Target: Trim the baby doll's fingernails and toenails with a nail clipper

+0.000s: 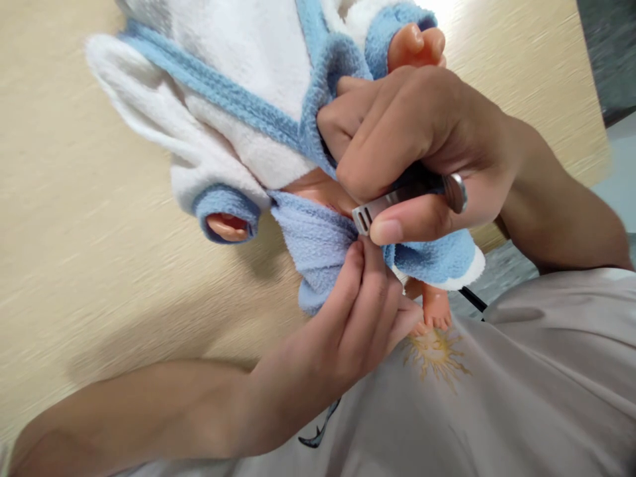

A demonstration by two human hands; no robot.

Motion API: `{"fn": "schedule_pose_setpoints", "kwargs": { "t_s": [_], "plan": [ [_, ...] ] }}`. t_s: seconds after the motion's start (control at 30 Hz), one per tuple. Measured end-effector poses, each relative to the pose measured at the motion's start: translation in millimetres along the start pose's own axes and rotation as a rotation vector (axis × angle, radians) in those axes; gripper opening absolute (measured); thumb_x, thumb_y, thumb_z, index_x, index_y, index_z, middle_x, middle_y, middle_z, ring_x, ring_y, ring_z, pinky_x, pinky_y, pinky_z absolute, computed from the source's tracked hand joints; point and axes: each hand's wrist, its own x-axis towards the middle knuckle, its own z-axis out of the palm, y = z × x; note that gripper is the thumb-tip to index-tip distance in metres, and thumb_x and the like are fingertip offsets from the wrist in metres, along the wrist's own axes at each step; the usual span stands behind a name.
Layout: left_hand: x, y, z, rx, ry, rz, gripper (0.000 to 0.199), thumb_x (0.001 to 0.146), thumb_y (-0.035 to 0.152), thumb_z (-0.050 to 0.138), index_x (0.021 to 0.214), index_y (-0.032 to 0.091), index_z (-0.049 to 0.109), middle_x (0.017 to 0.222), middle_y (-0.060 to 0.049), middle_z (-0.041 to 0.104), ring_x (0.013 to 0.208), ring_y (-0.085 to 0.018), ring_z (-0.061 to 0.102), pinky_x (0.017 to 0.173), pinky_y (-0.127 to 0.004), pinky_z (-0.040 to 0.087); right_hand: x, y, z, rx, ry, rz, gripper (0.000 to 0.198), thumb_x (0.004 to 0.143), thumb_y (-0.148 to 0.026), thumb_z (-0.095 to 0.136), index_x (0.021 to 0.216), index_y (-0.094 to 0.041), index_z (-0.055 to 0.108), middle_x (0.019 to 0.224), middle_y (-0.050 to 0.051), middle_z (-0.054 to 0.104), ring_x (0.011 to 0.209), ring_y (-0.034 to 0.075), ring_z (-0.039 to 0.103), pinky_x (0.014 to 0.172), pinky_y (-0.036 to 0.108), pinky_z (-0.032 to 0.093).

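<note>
A baby doll (436, 306) in a white and blue terry bathrobe (233, 86) lies on the table, its feet toward me. My right hand (422, 132) is closed around a small black and silver tool (365, 215) with a slotted metal tip and a round shiny end; its kind I cannot make out. That tip sits at the doll's waist, over the blue terry cloth (318, 238). Just below the tip, my left hand (368, 311) pinches the cloth, its fingertips close to the metal. Under my hands, part of the doll's middle is hidden.
The pale wood table (74, 199) carries the doll, and its right edge runs down at upper right. My grey shirt (536, 391) with a yellow sun print is close below the doll's feet. Dark grey floor (611, 53) shows beyond the edge.
</note>
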Motion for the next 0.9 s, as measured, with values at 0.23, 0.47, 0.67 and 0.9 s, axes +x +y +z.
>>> {"fn": "schedule_pose_setpoints", "kwargs": {
  "t_s": [0.23, 0.47, 0.67, 0.9],
  "plan": [
    [1, 0, 0, -0.028, 0.008, 0.004, 0.033, 0.103, 0.017, 0.031, 0.116, 0.004, 0.059, 0.114, -0.014, 0.068, 0.113, -0.026, 0.068, 0.092, -0.031, 0.060, 1, -2, -1, 0.011, -0.016, 0.127, 0.050, 0.078, -0.051, 0.049, 0.047, -0.012, 0.039, 0.047, -0.014, 0.030, 0.075, -0.004, 0.054, 0.090, 0.016, 0.043],
    [-12, -25, 3, -0.323, 0.107, -0.023, 0.020, 0.098, 0.019, 0.043, 0.106, 0.014, 0.061, 0.113, -0.009, 0.067, 0.115, -0.026, 0.064, 0.100, -0.042, 0.056, -6, 1, 8, -0.014, 0.163, -0.109, 0.032, 0.097, -0.030, 0.051, 0.067, -0.019, 0.054, 0.062, -0.005, 0.041, 0.068, 0.006, 0.042, 0.069, 0.019, 0.044],
    [-31, -57, -3, -0.478, 0.028, -0.229, 0.036, 0.094, 0.036, 0.051, 0.126, 0.021, 0.057, 0.137, -0.014, 0.053, 0.123, -0.036, 0.055, 0.097, -0.058, 0.051, -10, -2, 24, 0.178, 0.525, 0.016, 0.029, 0.098, -0.032, 0.051, 0.072, -0.019, 0.050, 0.069, 0.000, 0.056, 0.060, 0.010, 0.048, 0.056, 0.027, 0.040],
    [-34, -81, -1, -0.784, 0.053, -0.339, 0.041, 0.098, 0.045, 0.048, 0.134, 0.025, 0.053, 0.133, -0.013, 0.051, 0.117, -0.028, 0.054, 0.093, -0.045, 0.054, -7, -2, 33, 0.431, 0.679, 0.005, 0.035, 0.098, -0.046, 0.053, 0.075, -0.019, 0.052, 0.112, 0.007, 0.067, 0.096, 0.017, 0.069, 0.087, 0.035, 0.060]
  ]
}}
